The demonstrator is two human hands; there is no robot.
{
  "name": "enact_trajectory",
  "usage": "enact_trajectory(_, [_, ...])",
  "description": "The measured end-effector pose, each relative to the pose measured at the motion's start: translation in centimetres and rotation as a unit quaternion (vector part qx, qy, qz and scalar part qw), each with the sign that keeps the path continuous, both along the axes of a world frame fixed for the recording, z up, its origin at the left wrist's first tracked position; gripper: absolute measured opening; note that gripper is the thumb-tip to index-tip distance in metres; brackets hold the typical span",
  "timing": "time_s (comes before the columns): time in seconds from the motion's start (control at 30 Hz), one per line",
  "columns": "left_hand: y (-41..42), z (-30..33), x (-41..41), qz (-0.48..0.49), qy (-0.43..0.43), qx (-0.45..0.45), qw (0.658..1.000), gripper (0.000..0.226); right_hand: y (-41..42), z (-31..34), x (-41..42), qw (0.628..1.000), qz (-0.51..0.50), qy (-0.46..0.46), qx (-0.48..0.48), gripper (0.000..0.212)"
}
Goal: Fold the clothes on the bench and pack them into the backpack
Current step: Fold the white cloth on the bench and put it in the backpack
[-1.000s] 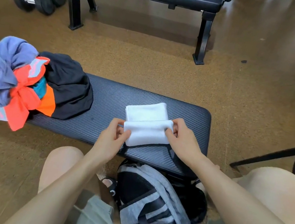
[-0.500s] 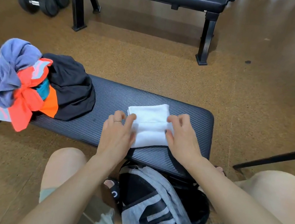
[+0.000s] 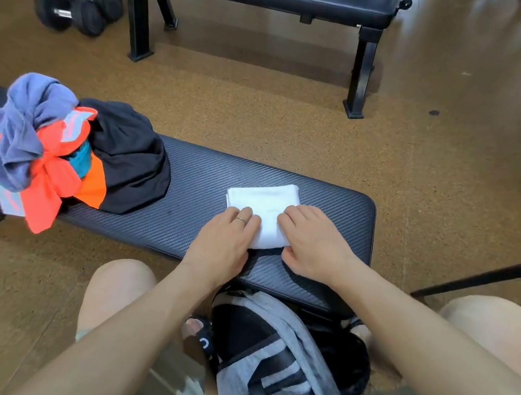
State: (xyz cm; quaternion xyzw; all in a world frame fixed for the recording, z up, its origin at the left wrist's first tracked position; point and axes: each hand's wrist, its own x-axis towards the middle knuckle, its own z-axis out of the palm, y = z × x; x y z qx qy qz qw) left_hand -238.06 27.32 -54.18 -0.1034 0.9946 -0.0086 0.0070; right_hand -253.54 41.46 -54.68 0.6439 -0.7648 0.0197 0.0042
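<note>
On the left end of the near black bench (image 3: 199,183), a heap of unfolded clothes (image 3: 62,148) is lying: blue-grey, orange and black garments bunched together, with dumbbells (image 3: 77,5) sitting on the cork floor beyond. Toward the bench's right end, the left hand (image 3: 223,243) and right hand (image 3: 314,241) are lying flat, fingers straight, pressing side by side on a folded white towel (image 3: 261,202). Below them, between the person's knees, a grey and black backpack (image 3: 274,367) is standing against the bench.
</note>
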Motion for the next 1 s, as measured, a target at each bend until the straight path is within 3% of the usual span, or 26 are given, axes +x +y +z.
enact_trajectory(0.13, [-0.5, 1.4, 0.9, 0.009, 0.021, 0.051, 0.998, 0.013, 1.0, 0.9, 0.2, 0.990, -0.064, -0.124, -0.013, 0.016])
enact_trajectory(0.23, [-1.4, 2.1, 2.2, 0.013, -0.010, 0.182, 0.983, 0.004, 2.3, 1.8, 1.0, 0.936, -0.154, -0.318, 0.011, 0.022])
enact_trajectory(0.33, [-1.6, 2.1, 3.0, 0.064, -0.074, 0.297, 0.950, 0.014, 3.3, 1.7, 1.9, 0.889, -0.201, -0.412, 0.011, 0.016])
enact_trajectory(0.4, [-1.4, 1.8, 3.0, 0.110, -0.095, 0.346, 0.927, 0.018, 3.3, 1.4, 2.4, 0.872, -0.224, -0.435, -0.006, 0.017])
enact_trajectory(0.5, [-1.4, 1.5, 1.9, 0.105, -0.123, 0.309, 0.937, 0.005, 2.9, 0.9, 2.7, 0.867, -0.233, -0.438, -0.039, 0.020])
enact_trajectory(0.57, [-1.8, 1.4, 0.9, 0.084, -0.160, 0.249, 0.952, 0.037, 2.8, 0.5, 2.8, 0.861, -0.248, -0.443, -0.040, 0.030])
enact_trajectory(0.63, [-2.2, 1.3, -0.2, 0.089, -0.176, 0.236, 0.952, 0.045, 2.6, 0.4, 3.1, 0.845, -0.281, -0.453, -0.045, 0.041])
enact_trajectory(0.77, [-1.6, 1.4, -1.8, 0.109, -0.213, 0.270, 0.933, 0.010, 2.0, 0.2, 4.0, 0.784, -0.373, -0.481, -0.121, 0.060])
enact_trajectory(0.9, [-0.5, 1.3, -2.1, 0.151, -0.235, 0.305, 0.911, 0.011, 2.1, 0.0, 5.6, 0.747, -0.436, -0.471, -0.174, 0.067])
enact_trajectory(1.0, [1.5, 2.0, -1.6, 0.201, -0.219, 0.431, 0.852, 0.013, 2.9, -0.5, 6.4, 0.674, -0.487, -0.522, -0.189, 0.078])
